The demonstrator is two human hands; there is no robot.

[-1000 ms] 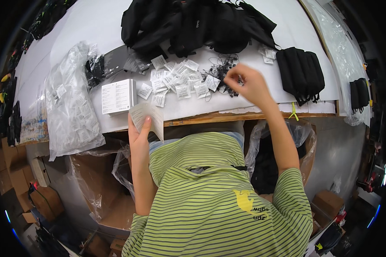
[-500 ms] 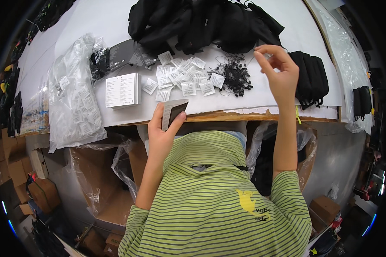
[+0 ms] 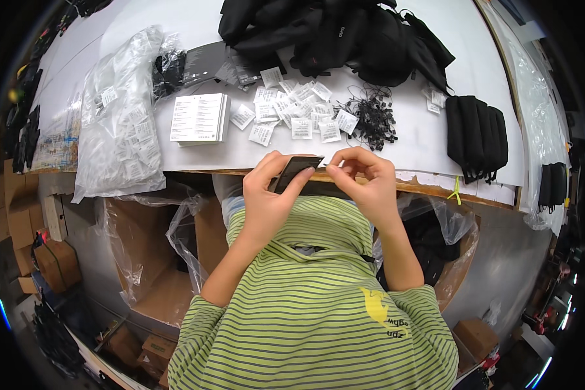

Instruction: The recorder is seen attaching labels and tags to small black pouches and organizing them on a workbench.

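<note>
At the front edge of the table, my left hand (image 3: 266, 198) grips a small dark tag card (image 3: 295, 171) between thumb and fingers. My right hand (image 3: 369, 179) is closed in a pinch just beside the card's right corner; what lies between its fingertips is too small to make out. Beyond the hands lie a tangle of thin black tag strings (image 3: 373, 118) and a heap of small white printed packets (image 3: 300, 127). A neat stack of white printed cards (image 3: 197, 119) stands left of the heap.
Black fabric bags (image 3: 344, 49) are piled at the back. Folded black bundles (image 3: 476, 140) sit at the right. A clear plastic bag of white packets (image 3: 127, 123) lies left, near dark flat cards (image 3: 203, 64). Plastic-lined cardboard boxes (image 3: 140, 253) stand below the table.
My right hand has come down and left from above the table to meet the card. The left hand has moved slightly right and turned the card so its dark face shows.
</note>
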